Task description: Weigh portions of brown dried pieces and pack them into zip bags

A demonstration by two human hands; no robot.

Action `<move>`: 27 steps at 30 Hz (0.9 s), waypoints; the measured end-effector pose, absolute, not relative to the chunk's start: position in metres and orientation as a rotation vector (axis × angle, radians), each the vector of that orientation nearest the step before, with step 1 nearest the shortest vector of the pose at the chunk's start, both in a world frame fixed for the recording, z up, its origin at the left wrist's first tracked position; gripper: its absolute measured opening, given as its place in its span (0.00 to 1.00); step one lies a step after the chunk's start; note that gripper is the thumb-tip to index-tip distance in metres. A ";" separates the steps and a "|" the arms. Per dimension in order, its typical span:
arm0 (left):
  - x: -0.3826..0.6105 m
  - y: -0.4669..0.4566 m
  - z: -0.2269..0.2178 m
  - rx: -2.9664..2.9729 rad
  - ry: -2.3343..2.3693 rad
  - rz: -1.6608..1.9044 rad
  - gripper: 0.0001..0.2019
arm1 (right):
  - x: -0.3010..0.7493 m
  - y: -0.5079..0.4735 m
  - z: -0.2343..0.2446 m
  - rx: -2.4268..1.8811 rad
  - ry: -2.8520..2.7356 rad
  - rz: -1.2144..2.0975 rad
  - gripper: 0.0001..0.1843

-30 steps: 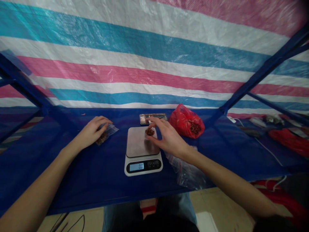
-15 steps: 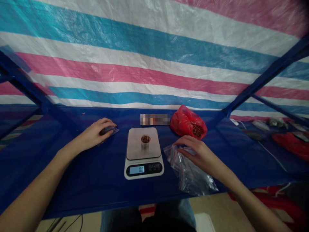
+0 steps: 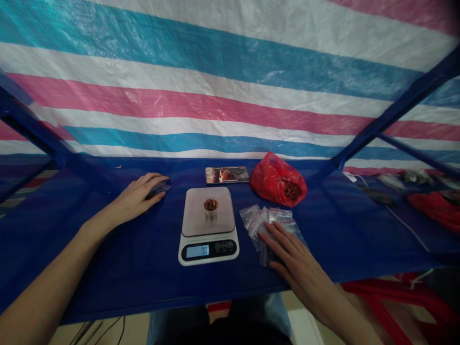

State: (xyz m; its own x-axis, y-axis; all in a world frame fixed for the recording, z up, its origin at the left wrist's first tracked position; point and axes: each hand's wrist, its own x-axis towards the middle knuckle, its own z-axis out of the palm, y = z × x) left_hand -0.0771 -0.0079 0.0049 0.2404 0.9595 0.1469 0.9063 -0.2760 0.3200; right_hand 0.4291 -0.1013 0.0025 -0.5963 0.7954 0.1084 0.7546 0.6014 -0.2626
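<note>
My left hand (image 3: 140, 197) rests on the blue tabletop left of the scale. Its fingers and thumb are apart, with part of a small clear plastic bag (image 3: 158, 188) showing between them; the palm hides the rest. My right hand (image 3: 289, 251) lies with spread fingers over a loose pile of clear zip bags (image 3: 268, 218). Between my hands stands a white kitchen scale (image 3: 208, 225), its display lit and seeming to read 0.0. On its plate sits a small clear cup (image 3: 210, 209) filled with brown pieces.
Behind the bags slumps an open red plastic bag (image 3: 273, 179) with brown bits in its mouth. A phone (image 3: 227, 175) with a lit screen lies behind the scale. Blue metal struts (image 3: 362, 136) slant at both sides, before a striped plastic sheet (image 3: 215, 110). A white cable (image 3: 409, 230) runs at right.
My right hand has moved down toward the near edge and flattened with spread fingers on the zip bags, which now lie more bunched. The left hand stays by its bag.
</note>
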 end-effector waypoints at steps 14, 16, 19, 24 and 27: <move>-0.078 -0.007 0.012 2.303 1.791 0.677 0.24 | 0.436 -0.041 0.029 -1.223 -2.321 0.347 0.15; -0.076 -0.008 0.015 2.327 1.783 0.752 0.23 | 0.432 -0.043 0.032 -1.183 -2.372 0.367 0.18; -0.072 -0.009 0.018 2.343 1.777 0.846 0.22 | 0.417 -0.043 0.037 -1.038 -2.539 0.344 0.23; -0.068 -0.012 0.025 2.323 1.840 1.048 0.21 | 0.401 -0.032 0.037 -0.827 -2.716 0.280 0.10; -0.055 -0.022 0.042 2.260 1.891 1.214 0.20 | 0.400 -0.027 0.044 -0.815 -2.657 0.228 0.07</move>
State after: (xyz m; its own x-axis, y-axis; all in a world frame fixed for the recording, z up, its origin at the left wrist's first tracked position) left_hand -0.0551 -0.0215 0.0416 0.0065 0.8237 0.5670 0.8583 -0.2956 0.4195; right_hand 0.4004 -0.0266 0.0435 -0.7727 0.5682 0.2830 0.5118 0.8214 -0.2517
